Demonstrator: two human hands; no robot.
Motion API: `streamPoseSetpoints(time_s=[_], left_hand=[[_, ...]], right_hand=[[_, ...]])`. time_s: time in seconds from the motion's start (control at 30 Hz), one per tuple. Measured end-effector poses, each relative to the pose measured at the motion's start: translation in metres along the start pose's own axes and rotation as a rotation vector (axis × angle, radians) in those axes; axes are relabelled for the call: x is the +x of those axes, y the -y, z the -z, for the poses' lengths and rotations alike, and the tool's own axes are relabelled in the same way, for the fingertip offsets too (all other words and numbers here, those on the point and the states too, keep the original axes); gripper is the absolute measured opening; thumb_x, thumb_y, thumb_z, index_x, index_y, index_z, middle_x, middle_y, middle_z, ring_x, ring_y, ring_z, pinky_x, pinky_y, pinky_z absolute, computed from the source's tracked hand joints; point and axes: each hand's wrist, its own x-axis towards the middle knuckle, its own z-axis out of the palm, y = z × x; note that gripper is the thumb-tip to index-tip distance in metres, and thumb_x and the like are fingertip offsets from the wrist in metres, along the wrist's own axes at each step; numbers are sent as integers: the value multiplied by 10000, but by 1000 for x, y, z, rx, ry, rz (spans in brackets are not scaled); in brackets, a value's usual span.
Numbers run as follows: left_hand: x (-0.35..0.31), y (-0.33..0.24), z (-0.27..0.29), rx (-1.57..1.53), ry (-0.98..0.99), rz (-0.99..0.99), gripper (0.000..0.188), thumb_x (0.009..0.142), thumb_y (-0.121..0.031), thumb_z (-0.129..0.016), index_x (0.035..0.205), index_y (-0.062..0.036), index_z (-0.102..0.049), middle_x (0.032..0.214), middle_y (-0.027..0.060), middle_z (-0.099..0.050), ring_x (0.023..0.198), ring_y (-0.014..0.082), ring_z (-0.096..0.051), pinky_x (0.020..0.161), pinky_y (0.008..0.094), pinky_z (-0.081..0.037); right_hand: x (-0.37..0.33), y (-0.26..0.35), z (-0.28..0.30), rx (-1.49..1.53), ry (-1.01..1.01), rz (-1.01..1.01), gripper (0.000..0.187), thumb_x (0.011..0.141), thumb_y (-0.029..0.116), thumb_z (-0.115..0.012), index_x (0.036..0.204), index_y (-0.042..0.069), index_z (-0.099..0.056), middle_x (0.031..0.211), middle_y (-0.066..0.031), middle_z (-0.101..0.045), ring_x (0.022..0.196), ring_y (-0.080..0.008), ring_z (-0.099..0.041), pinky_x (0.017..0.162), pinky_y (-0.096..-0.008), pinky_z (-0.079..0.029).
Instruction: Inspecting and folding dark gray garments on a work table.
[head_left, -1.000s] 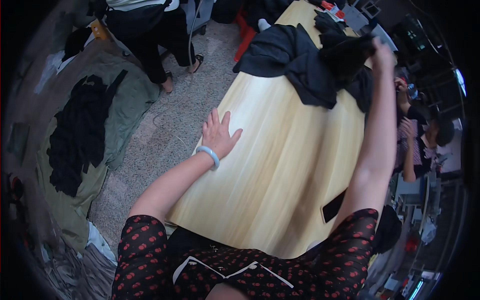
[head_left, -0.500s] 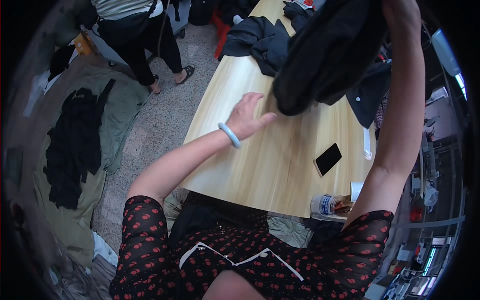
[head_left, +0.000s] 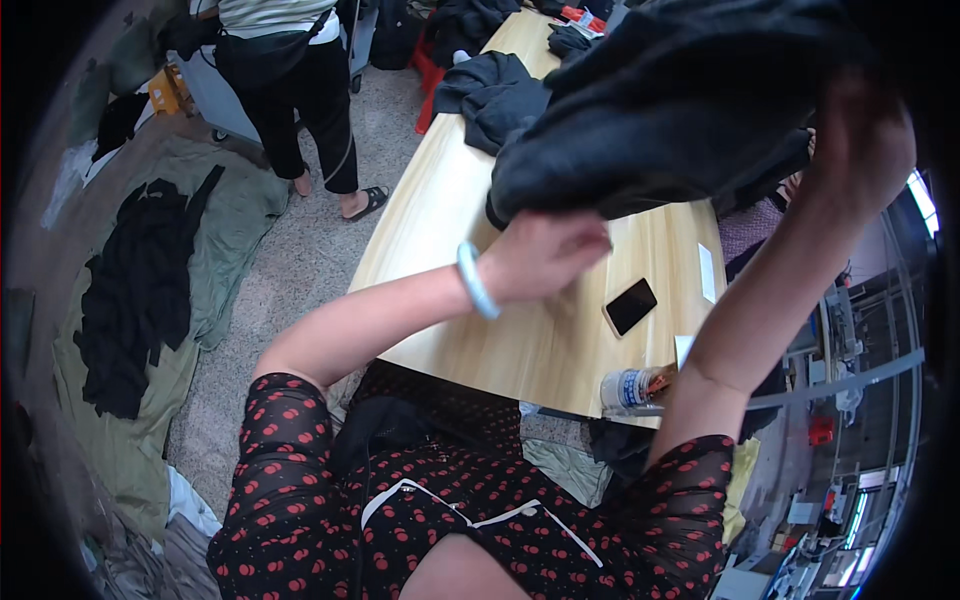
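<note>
A large black garment [head_left: 660,130] hangs in the air over the far part of the wooden table [head_left: 480,340]. Raised high at the right, my right hand [head_left: 865,150] grips its right end; shadow and blur hide some of the fingers. Just under the cloth's lower left edge is my left hand [head_left: 550,255], with a pale bangle [head_left: 474,280] on the wrist. Motion smears its fingers, so I cannot make out whether they touch the cloth. Beyond, another dark garment [head_left: 490,95] lies crumpled on the table.
A phone [head_left: 631,307] lies on the table, with a clear jar [head_left: 627,388] at the near right edge. Dark clothing [head_left: 140,290] rests on green cloth [head_left: 235,240] on the floor at left. Another person [head_left: 290,90] stands beyond it, near a red stool [head_left: 428,85].
The raised black garment has swung left and spread wider. My right hand has moved right and lower, while my left hand has moved right to the cloth's lower edge.
</note>
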Motion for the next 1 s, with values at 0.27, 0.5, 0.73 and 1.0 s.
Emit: streamPoseSetpoints(time_s=[0.27, 0.5, 0.73, 1.0], left_hand=[[-21, 6, 13, 50, -167, 132, 105, 851, -117, -616, 832, -17, -591, 754, 74, -584, 628, 134, -564, 577, 270, -465], [-36, 13, -21, 4, 187, 124, 304, 806, -194, -691, 1010, 10, -596, 900, 116, -625, 815, 193, -619, 739, 292, -498], [-68, 80, -29, 185, 661, 319, 327, 792, -251, -656, 1005, -8, -611, 942, 220, -636, 873, 368, -621, 781, 401, -493], [-1, 27, 17, 136, -137, -115, 156, 810, -27, -540, 956, -26, -594, 719, 153, -614, 649, 264, -638, 593, 325, -486]], right_hand=[[-94, -68, 108, 517, -44, -621, 233, 941, 116, -516, 1043, -76, -598, 1011, -172, -652, 941, -249, -642, 874, -345, -525], [-138, -67, 127, 608, 11, -722, 220, 954, 150, -501, 1051, -16, -607, 1042, -139, -659, 949, -233, -642, 887, -352, -517], [-163, -55, 138, 559, -108, -655, 228, 968, 164, -476, 1102, 9, -577, 1102, -121, -637, 1020, -219, -614, 930, -394, -497], [-231, -28, 159, -720, 141, -939, 149, 937, 151, -540, 947, 20, -610, 889, -36, -628, 796, -112, -603, 751, -276, -507]])
